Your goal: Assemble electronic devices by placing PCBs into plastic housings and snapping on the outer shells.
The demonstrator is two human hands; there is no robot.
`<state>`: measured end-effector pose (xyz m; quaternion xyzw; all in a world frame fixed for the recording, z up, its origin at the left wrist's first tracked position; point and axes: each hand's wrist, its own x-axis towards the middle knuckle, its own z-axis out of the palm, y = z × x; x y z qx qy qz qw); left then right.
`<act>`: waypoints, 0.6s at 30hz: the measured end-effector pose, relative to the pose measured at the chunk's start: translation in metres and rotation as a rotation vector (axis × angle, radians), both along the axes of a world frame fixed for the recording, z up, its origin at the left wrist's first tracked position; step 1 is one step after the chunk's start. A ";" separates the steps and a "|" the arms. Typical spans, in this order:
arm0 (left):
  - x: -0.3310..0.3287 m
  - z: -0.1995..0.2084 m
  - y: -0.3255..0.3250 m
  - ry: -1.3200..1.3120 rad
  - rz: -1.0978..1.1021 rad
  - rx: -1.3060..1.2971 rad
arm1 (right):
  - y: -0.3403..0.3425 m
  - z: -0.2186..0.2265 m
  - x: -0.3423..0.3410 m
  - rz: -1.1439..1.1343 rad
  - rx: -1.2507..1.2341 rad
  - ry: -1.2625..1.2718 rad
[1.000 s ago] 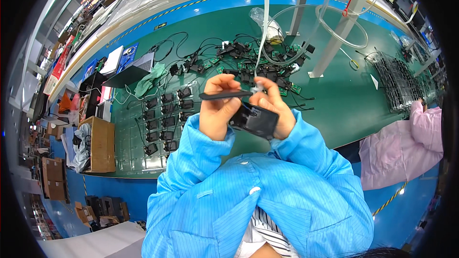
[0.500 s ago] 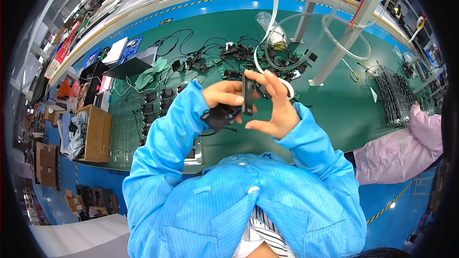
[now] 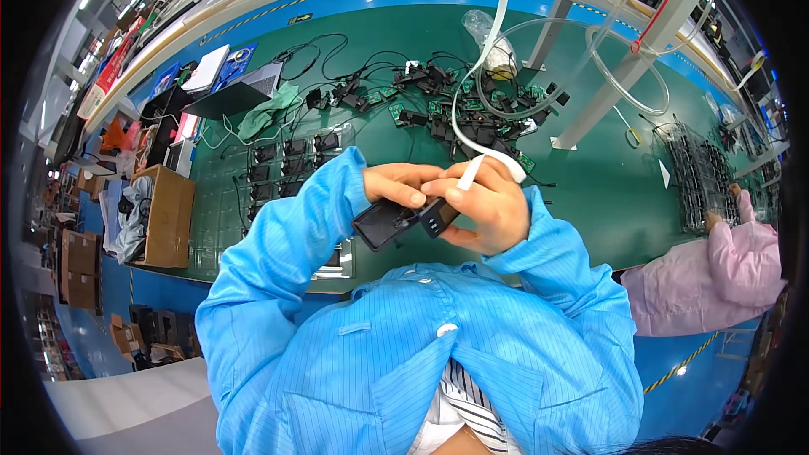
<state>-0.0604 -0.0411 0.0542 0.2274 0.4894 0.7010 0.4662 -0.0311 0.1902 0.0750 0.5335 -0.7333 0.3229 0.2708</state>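
Note:
In front of my chest both hands are together on black plastic parts. My left hand is closed on an open black plastic housing, tilted with its hollow side showing. My right hand pinches a smaller black block-shaped part with small pale marks on its end, right beside the housing. Whether the two parts are joined I cannot tell. A white hose hangs down from above to the back of my right hand, and a white strip shows between its fingers.
Green boards and black cabled parts lie heaped beyond my hands. Clear trays of black parts are at left, near a laptop and a cardboard box. A grey post stands right; a pink-sleeved person works at racked parts.
My right hand has closed from spread fingers onto the small black part. That part has tipped from upright to slanted, and both hands have come lower and closer together.

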 end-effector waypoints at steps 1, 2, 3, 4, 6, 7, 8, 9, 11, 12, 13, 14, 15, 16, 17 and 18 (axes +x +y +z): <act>0.006 0.002 0.000 0.019 0.145 -0.009 | 0.002 0.000 -0.002 -0.016 -0.039 0.057; 0.009 0.004 0.000 0.037 0.291 -0.019 | 0.003 0.001 -0.003 -0.031 -0.079 0.115; 0.009 0.005 -0.003 0.038 0.292 -0.015 | 0.004 0.002 -0.005 -0.029 -0.075 0.116; 0.010 0.006 -0.011 -0.025 0.226 -0.030 | 0.005 0.002 -0.006 -0.040 -0.059 0.140; 0.012 0.012 -0.028 -0.149 0.093 -0.065 | 0.007 0.005 -0.007 -0.062 -0.031 0.189; 0.013 0.014 -0.032 -0.211 0.027 -0.082 | 0.006 0.006 -0.008 -0.072 -0.018 0.213; 0.017 0.018 -0.030 -0.212 0.031 -0.080 | 0.006 0.005 -0.008 -0.067 -0.016 0.212; 0.023 0.024 -0.026 -0.160 0.115 -0.080 | 0.006 0.003 -0.009 -0.049 -0.069 0.201; 0.033 0.037 -0.013 -0.048 0.278 -0.080 | 0.006 0.001 -0.013 -0.016 -0.174 0.186; 0.037 0.039 -0.008 0.007 0.358 -0.080 | 0.006 0.000 -0.015 -0.001 -0.227 0.179; 0.041 0.037 -0.003 0.009 0.361 -0.080 | 0.005 -0.002 -0.014 0.002 -0.226 0.180; 0.046 0.036 0.001 0.117 0.462 -0.092 | 0.005 -0.005 -0.012 -0.022 -0.241 0.042; 0.051 0.034 0.007 0.226 0.558 -0.103 | 0.006 -0.007 -0.006 -0.051 -0.254 -0.096; 0.054 0.033 0.012 0.334 0.654 -0.114 | 0.006 -0.008 -0.001 -0.080 -0.266 -0.234; 0.055 0.033 0.017 0.443 0.749 -0.124 | 0.007 -0.008 0.001 -0.109 -0.277 -0.372; 0.054 0.031 0.021 0.445 0.749 -0.123 | 0.006 -0.008 0.003 -0.108 -0.277 -0.370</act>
